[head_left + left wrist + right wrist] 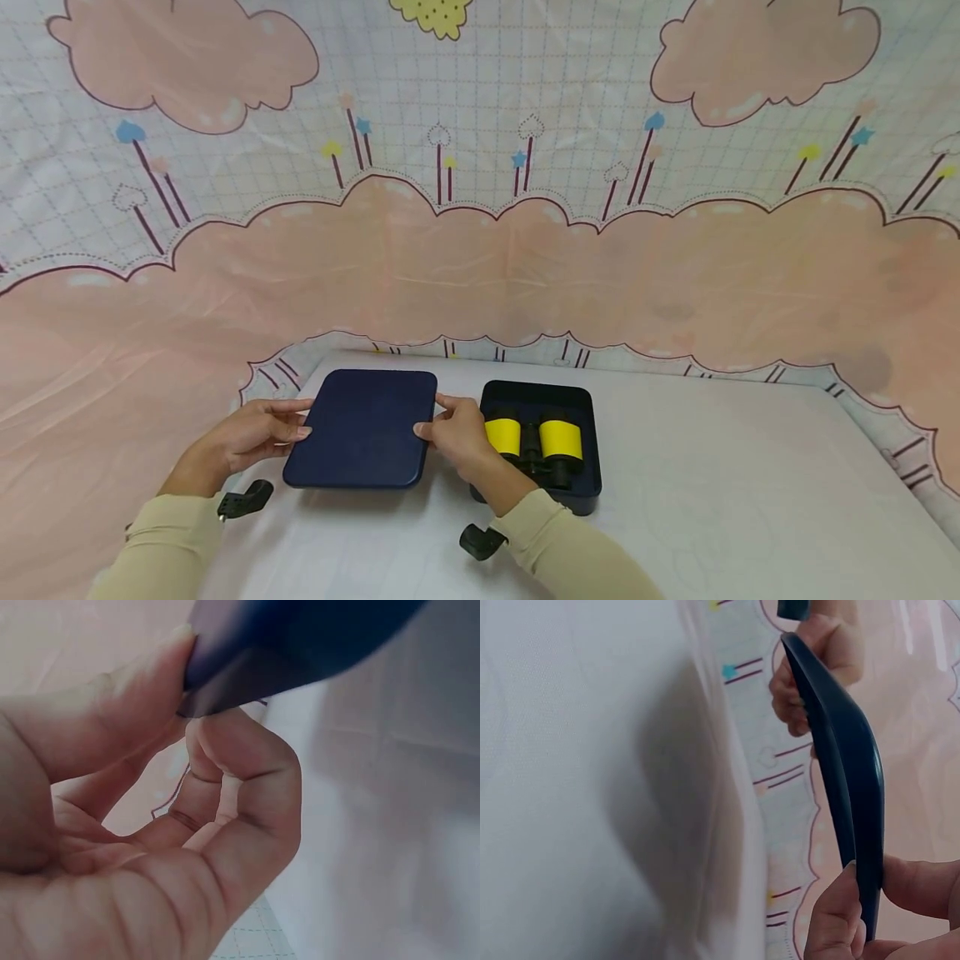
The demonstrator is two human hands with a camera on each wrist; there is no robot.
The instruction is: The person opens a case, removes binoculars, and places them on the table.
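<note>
Between my two hands is a dark blue square lid (pixel 363 429) with rounded corners, held over the left part of the white table. My left hand (pixel 255 437) pinches its left edge, thumb on top and fingers beneath. At the right edge my right hand (pixel 461 433) pinches it the same way. In the right wrist view the lid (pixel 859 765) shows edge-on, clear of the table. Just right of my right hand stands a dark box (pixel 592 467), its top uncovered. Inside lie yellow and black binoculars (pixel 561 439), partly hidden by my right hand.
The white table (pixel 712 475) stretches to the right of the box. Behind it hangs a pink and white cloth (pixel 510 267) printed with clouds, which also covers the left side. A black camera mount (pixel 246 500) juts from the left wrist, another (pixel 482 542) from the right.
</note>
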